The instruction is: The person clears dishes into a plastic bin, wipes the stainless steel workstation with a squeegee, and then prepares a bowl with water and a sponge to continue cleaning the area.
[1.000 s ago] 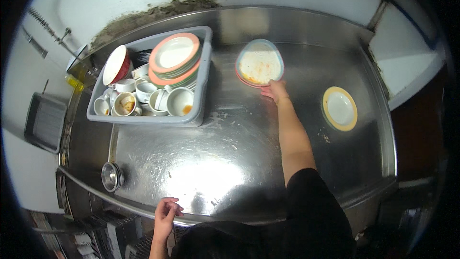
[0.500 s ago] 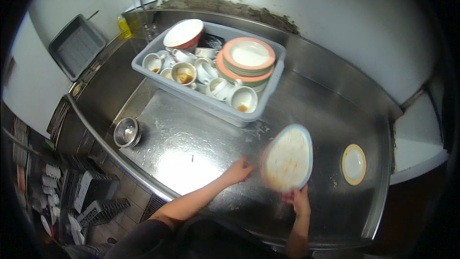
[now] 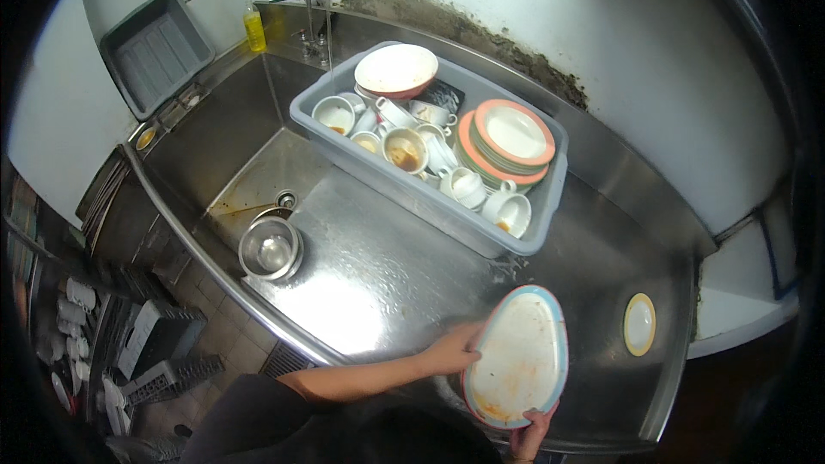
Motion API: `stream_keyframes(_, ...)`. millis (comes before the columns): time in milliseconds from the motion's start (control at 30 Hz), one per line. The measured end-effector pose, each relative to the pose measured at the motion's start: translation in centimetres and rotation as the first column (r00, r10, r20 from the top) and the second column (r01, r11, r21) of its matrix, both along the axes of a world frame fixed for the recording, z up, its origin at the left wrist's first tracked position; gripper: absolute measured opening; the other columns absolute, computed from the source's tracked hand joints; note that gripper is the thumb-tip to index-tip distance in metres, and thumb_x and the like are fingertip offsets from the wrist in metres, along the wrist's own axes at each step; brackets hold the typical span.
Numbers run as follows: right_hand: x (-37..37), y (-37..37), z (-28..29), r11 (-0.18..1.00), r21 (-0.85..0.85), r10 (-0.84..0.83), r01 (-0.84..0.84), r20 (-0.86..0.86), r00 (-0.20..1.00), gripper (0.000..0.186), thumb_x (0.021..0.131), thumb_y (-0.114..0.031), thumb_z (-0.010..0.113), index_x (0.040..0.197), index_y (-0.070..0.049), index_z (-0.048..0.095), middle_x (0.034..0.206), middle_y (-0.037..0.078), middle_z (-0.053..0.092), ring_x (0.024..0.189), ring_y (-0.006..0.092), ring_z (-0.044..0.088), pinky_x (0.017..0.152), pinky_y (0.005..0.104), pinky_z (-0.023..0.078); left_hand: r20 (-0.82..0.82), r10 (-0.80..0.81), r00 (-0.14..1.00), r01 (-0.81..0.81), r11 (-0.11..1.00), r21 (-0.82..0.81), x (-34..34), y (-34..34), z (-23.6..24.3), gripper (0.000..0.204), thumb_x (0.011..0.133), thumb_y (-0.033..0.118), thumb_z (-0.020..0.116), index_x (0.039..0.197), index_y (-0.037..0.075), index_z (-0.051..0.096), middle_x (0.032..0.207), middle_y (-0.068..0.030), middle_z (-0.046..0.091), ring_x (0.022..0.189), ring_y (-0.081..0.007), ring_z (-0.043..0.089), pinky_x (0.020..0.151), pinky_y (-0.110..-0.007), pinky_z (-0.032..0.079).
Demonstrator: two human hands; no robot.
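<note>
A white oval plate point(image 3: 520, 352) with a blue rim and food stains is tilted above the near part of the steel counter. A coral edge shows along its side, and I cannot tell whether a second plate lies under it. My left hand point(image 3: 454, 351) grips the left edge, its fingers partly hidden behind. At the lower right, my right hand point(image 3: 529, 435) is closed on the rim with the thumb on top. To the right, a small yellow-rimmed plate point(image 3: 639, 325) lies on the counter.
A grey tub point(image 3: 404, 193) holds stained white cups point(image 3: 406, 149), stacked coral-rimmed plates point(image 3: 514, 131) and a bowl point(image 3: 396, 69). Metal bowls point(image 3: 271, 249) are nested beside the sink basin point(image 3: 249, 172). A yellow bottle point(image 3: 254, 30) and an empty grey tub point(image 3: 156, 53) are at the back left.
The oval plate has come nearer to me in my right hand. My left hand has moved from beside it to its left edge. The view has shifted, showing more of the sink.
</note>
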State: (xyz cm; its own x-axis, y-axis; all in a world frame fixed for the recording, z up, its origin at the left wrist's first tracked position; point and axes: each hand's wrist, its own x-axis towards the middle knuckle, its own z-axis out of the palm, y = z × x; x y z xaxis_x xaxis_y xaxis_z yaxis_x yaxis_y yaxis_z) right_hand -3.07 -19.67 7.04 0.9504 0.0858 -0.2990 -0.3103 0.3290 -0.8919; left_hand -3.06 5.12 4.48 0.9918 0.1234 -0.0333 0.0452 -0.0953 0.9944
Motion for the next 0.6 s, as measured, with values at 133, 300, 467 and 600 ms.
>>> stream_keyframes(133,-1.4,5.6,3.0,0.993,0.03,-0.113,0.11,0.095,0.989,0.066,0.062,-0.013,0.049,0.126,0.002,0.039,0.12,0.017,0.049,0.113,0.0314,0.049,0.096,0.0413,0.04,0.136,-0.142,0.98,0.143,0.99,0.007,-0.1,7.8,9.4,0.062,0.082,0.009,0.06,0.137,0.005,0.032,0.12,-0.0153,0.043,0.094,-0.0174,0.054,0.077,-0.026,0.048)
stream_keyframes(300,3.9,19.2,9.7,0.972,0.214,-0.144,0.1,0.202,0.969,0.06,0.07,-0.019,0.049,0.123,0.009,0.042,0.122,0.019,0.051,0.111,0.0304,0.052,0.096,0.0399,0.042,0.257,-0.004,0.966,0.063,0.973,-0.224,-1.9,17.9,12.7,0.056,0.089,0.011,0.057,0.139,0.01,0.031,0.12,-0.0104,0.045,0.089,-0.0108,0.054,0.076,-0.023,0.048)
stream_keyframes(467,13.5,30.3,10.9,0.991,0.131,-0.009,-0.034,0.314,0.949,0.052,0.073,-0.009,0.047,0.12,0.012,0.042,0.125,0.02,0.048,0.117,0.0291,0.048,0.1,0.037,0.037,0.214,0.061,0.975,0.033,0.913,-0.407,-11.1,27.9,9.9,0.037,0.092,0.012,0.052,0.126,0.003,0.044,0.112,-0.0097,0.054,0.094,-0.0146,0.058,0.082,-0.028,0.048)
stream_keyframes(600,22.0,36.7,8.4,0.997,0.063,0.016,-0.036,0.29,0.957,0.034,0.073,-0.007,0.044,0.103,0.009,0.048,0.104,0.018,0.058,0.085,0.026,0.062,0.067,0.0356,0.053,0.03,0.343,0.939,-0.301,0.859,-0.415,-21.7,34.2,7.1,0.025,0.091,0.007,0.05,0.115,0.0,0.051,0.103,-0.0098,0.059,0.092,-0.0163,0.06,0.08,-0.029,0.05)
